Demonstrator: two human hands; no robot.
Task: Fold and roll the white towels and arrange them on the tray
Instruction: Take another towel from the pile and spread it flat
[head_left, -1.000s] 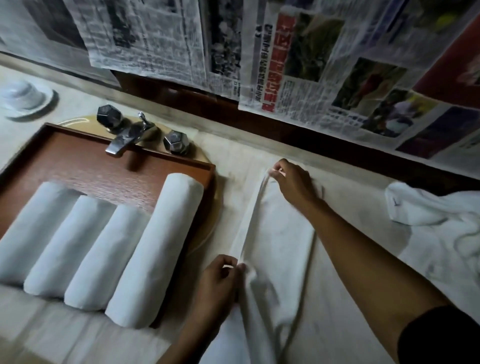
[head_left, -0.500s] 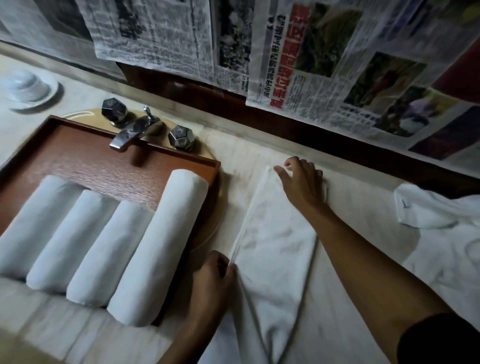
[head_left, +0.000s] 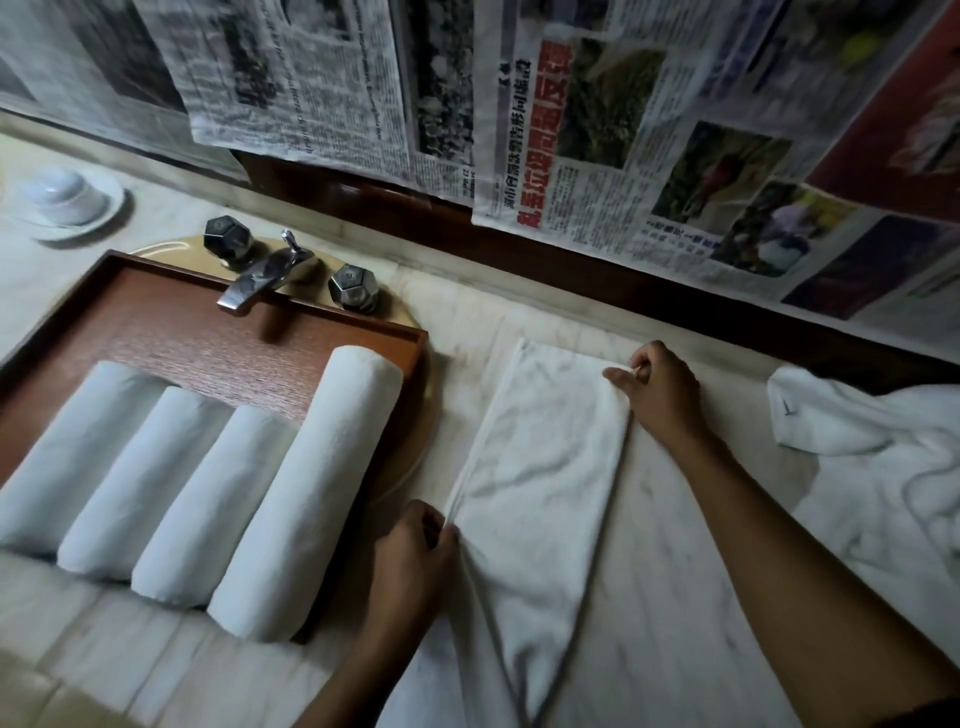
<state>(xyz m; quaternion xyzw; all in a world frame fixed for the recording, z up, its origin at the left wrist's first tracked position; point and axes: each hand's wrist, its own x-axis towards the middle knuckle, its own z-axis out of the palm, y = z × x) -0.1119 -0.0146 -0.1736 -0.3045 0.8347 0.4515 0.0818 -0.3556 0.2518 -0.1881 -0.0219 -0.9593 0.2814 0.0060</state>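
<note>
1. Towel (head_left: 540, 467) location: flat on the table (head_left: 691, 597), just right of the tray (head_left: 322, 319) and between the two hands. Its long axis runs far-to-near, i.e. from the wall side toward the person.
2. Left hand (head_left: 410, 561): sits at the towel's left long edge, approx. halfway down, w/ thumb & fingers pinching the hem there.
3. Right hand (head_left: 660, 395): sits at the far right corner, w/ fingertips pinching that corner.
4. Key relation: the towel lies right of the left hand & left of the right hand, so the grips are diagonal across the strip. The right hand is nearer the far short end, the left nearer the near part. Judging by this, any roll has to run along the long axis from one short end, so both hands would need to meet at that end first.
5. Look: white terry cloth, folded to a long strip. It has soft creases on top & stacked layers showing along the left edge. The near end narrows & runs out of view, so can't tell if it hangs off the table.
6. Rolled towels (head_left: 306, 493): four on the tray's near half, side by side & touching, w/ axes roughly parallel to the strip. The tray's far half is bare wood.
7. Misc.: a loose heap of towels (head_left: 872, 467) lies at right, apart from the strip, and a tap (head_left: 265, 280) stands behind the tray.
</note>
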